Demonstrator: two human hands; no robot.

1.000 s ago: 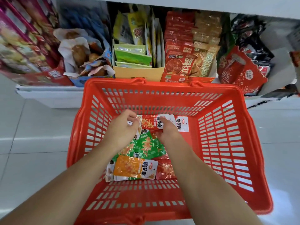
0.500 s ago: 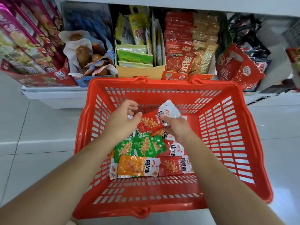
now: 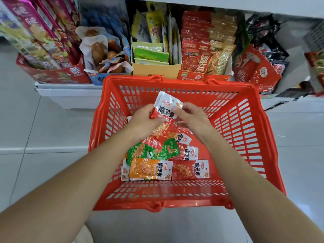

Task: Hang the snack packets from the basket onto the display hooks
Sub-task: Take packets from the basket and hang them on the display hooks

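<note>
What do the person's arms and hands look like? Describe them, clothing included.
The left forearm and right forearm are bare, with no sleeve in view down to the picture's edge. The left hand and right hand wear no gloves; no watch, bracelet or ring shows.

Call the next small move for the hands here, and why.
Probably lift the red packet up and clear of the basket: the left hand and right hand both pinch it above the other packets, and no hook is in view.

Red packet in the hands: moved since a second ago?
Yes: left hand and right hand lifted the red packet off the pile, up toward the basket's far wall.
</note>
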